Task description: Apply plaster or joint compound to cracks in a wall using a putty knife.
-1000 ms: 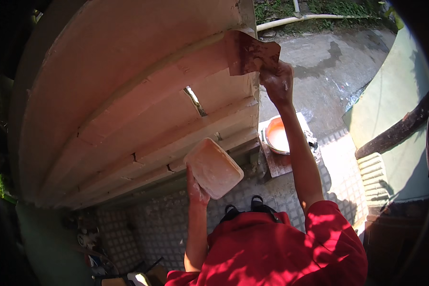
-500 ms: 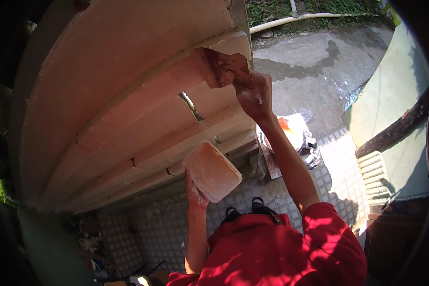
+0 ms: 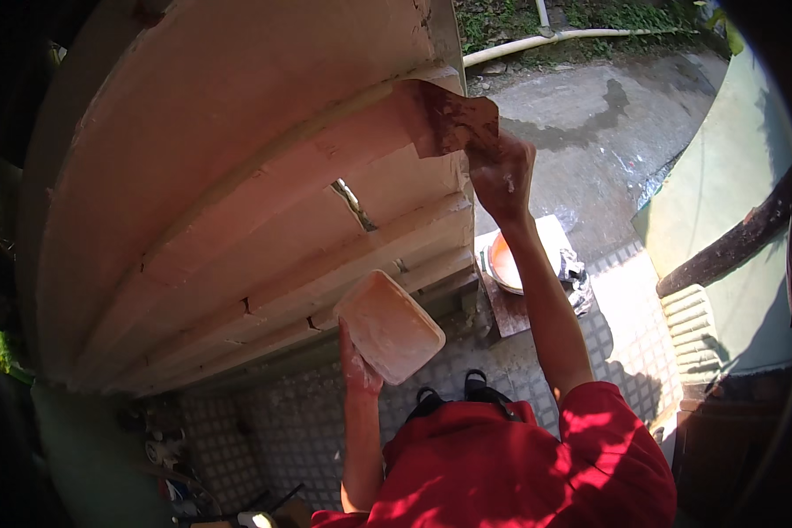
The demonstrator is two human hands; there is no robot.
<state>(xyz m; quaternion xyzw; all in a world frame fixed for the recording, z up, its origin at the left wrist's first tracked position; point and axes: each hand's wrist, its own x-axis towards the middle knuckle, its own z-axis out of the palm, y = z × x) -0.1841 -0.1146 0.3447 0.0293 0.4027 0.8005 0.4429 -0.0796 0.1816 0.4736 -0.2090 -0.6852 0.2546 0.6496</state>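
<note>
My right hand (image 3: pixel 504 179) is closed round a broad putty knife (image 3: pixel 456 119), its handle hidden in my fingers. The blade, dark and smeared with filler, lies against a raised band near the right end of a pinkish panelled surface (image 3: pixel 238 97). Lower down, my left hand (image 3: pixel 359 370) grips the side of a shallow rectangular plastic tub (image 3: pixel 392 326). Pale residue coats the inside of this tub, which is tilted below the panel. White smears mark both hands.
A narrow slit (image 3: pixel 354 204) cuts through the panel. Beyond my right forearm, a round bucket (image 3: pixel 503 264) with orange inside stands on a board beside crumpled plastic (image 3: pixel 575 280). Tiled floor (image 3: pixel 629 308) lies beneath, with a light green wall (image 3: pixel 713 176) at right and a white pipe (image 3: pixel 537 40) behind.
My right hand has moved the putty knife rightward along the band toward the panel's right edge. The tub in my left hand has dropped slightly. More of the bucket shows.
</note>
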